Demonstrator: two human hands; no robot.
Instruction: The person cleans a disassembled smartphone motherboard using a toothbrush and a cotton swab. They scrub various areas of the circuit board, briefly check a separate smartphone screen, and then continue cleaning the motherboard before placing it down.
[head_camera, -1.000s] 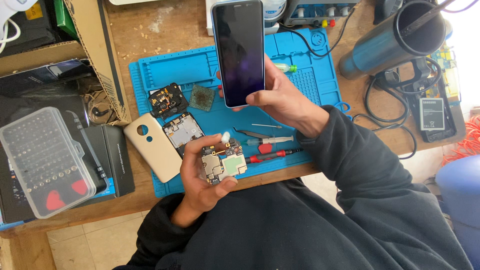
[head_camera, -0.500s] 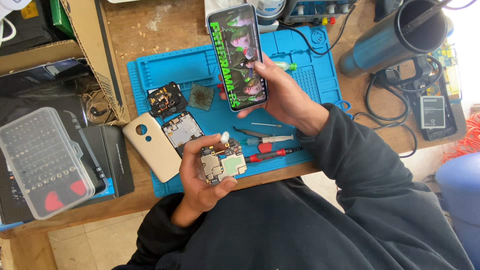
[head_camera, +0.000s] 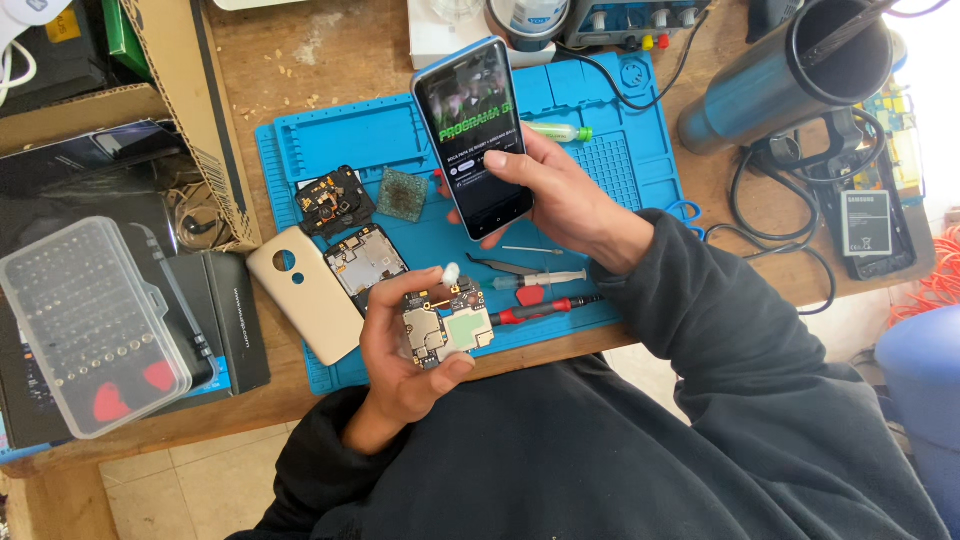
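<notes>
Blue mat (head_camera: 610, 170), beige back cover (head_camera: 305, 292) — red-handled screwdriver (head_camera: 540, 311)

Tabletop: bare brown wood (head_camera: 330, 50), scuffed, with pale crumbs and chips scattered near the far edge.
Mat: a blue work mat (head_camera: 350, 140) with moulded trays and a grid patch lies across the middle of the tabletop.
Left side: an open cardboard box (head_camera: 200, 110) and flat black boxes (head_camera: 225, 320) crowd the tabletop edge.
Far edge: a blue bench power unit (head_camera: 630, 15) with knobs stands behind the mat.
Right side: black cables (head_camera: 770, 200) loop over the wood.
Floor: pale beige tiles (head_camera: 170, 490) with thin grout lines show below the tabletop.
Light: bright daylight washes out the upper right corner.
</notes>
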